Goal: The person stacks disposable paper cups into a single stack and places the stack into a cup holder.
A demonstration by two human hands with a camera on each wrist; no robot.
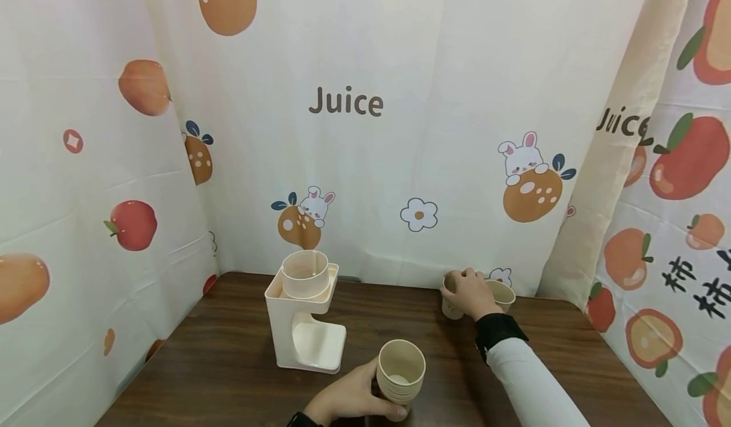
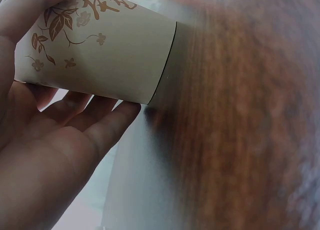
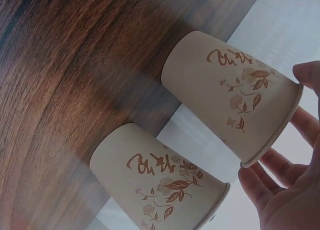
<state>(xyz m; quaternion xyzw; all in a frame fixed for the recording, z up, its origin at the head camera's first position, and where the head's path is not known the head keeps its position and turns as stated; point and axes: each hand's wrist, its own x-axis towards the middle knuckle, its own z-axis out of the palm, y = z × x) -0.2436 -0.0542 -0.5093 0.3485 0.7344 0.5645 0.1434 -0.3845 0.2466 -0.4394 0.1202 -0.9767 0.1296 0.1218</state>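
Note:
My left hand (image 1: 356, 392) grips a stack of nested beige paper cups (image 1: 401, 367) near the table's front, their open mouths facing up. Several stacked rims show as ridges in the head view. In the left wrist view, brown leaves and lettering decorate the outermost cup (image 2: 105, 50), and its base is close over the table. At the back right, my right hand (image 1: 471, 292) holds a single paper cup (image 3: 225, 95) by the rim, thumb on one side and fingers on the other. A second, matching paper cup (image 3: 155, 175) stands beside it, apart from the fingers.
A white stand (image 1: 282, 332) with a round cylinder (image 1: 305, 275) on top and a flat foot is on the left of the dark wooden table (image 1: 228, 351). Fruit-printed curtains (image 1: 457, 97) hang behind the table and along both sides.

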